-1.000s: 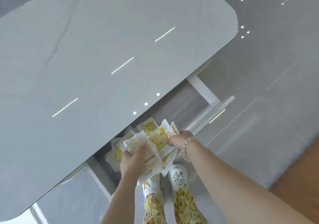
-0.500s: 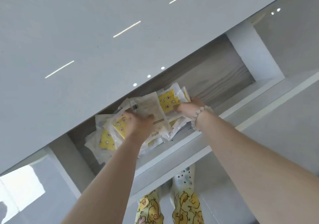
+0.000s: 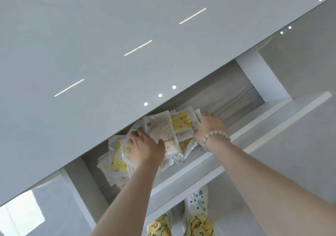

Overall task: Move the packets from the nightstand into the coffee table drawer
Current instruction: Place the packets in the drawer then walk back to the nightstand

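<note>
Several clear packets with yellow patterned contents [image 3: 181, 124] lie in a pile inside the open coffee table drawer [image 3: 234, 97], under the edge of the glossy grey tabletop [image 3: 91, 35]. My left hand [image 3: 145, 147] holds the left part of the pile, thumb against a pale beige packet [image 3: 161, 129]. At the pile's right edge my right hand [image 3: 209, 126], with a bead bracelet at the wrist, grips the packets; its fingers are hidden behind them. More yellow packets [image 3: 117, 163] lie at the drawer's left end.
The drawer's white front panel [image 3: 254, 126] runs diagonally below the hands. My feet in white clogs [image 3: 196, 204] and yellow patterned trousers stand on the grey floor. The drawer's right half shows bare wood-grain bottom.
Both hands carried the bundle of packets from above the floor down into the drawer. The view has tilted and moved closer to the drawer.
</note>
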A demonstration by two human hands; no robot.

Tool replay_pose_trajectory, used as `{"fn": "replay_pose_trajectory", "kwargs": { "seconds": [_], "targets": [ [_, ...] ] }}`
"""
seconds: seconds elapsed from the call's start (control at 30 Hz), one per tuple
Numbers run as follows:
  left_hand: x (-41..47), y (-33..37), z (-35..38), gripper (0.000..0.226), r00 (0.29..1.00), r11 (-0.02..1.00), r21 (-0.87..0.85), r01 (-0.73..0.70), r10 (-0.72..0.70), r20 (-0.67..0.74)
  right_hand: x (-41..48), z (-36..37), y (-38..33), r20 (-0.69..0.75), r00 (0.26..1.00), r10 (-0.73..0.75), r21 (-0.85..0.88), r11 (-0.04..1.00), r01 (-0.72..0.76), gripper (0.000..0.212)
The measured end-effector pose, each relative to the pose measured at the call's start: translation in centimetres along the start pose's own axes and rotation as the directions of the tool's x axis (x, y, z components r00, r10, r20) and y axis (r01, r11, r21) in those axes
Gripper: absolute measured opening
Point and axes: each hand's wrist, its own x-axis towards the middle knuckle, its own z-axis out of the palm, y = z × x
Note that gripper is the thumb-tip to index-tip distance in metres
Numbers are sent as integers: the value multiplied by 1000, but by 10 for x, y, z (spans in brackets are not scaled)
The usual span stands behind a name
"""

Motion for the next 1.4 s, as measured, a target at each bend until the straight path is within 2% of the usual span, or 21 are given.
{"fn": "replay_pose_trajectory", "kwargs": {
  "seconds": [0.13, 0.27, 0.43, 0.57, 0.7, 0.93, 1.1, 1.27, 1.4],
  "targets": [
    [-37, -10, -29, 45, 980, 977, 132, -167, 149, 131, -49, -33, -4, -23, 991, -133, -111, 985, 129, 30],
    [-93, -13, -97, 33, 974, 950, 230, -211, 186, 128, -124, -97, -26, -54, 916, -398, -274, 888, 369, 28],
    [-171, -10, -222, 34, 964, 930, 281, -235, 260, -57, -223, -196, -79, -148, 762, -631, -337, 756, 561, 33],
    [-237, -22, -310, 40, 932, 972, 186, -141, 194, -305, -297, -256, -125, -227, 585, -779, -368, 624, 689, 33],
    [-299, -54, -357, 39, 884, 996, 76, -54, 83, -461, -368, -279, -161, -171, 420, -891, -432, 451, 781, 33],
    [-391, -150, -381, 39, 754, 982, -113, 150, -188, -629, -478, -248, -226, 50, 157, -986, -528, 107, 843, 30],
    [-455, -231, -369, 40, 623, 925, -253, 282, -377, -685, -552, -194, -258, 189, -13, -982, -526, -112, 843, 29],
    [-520, -319, -323, 39, 503, 808, -418, 415, -587, -635, -637, -115, -274, 327, -199, -924, -472, -342, 813, 28],
    [-582, -375, -278, 40, 413, 687, -516, 513, -724, -553, -710, -45, -266, 427, -315, -848, -428, -496, 755, 30]
  ]
}}
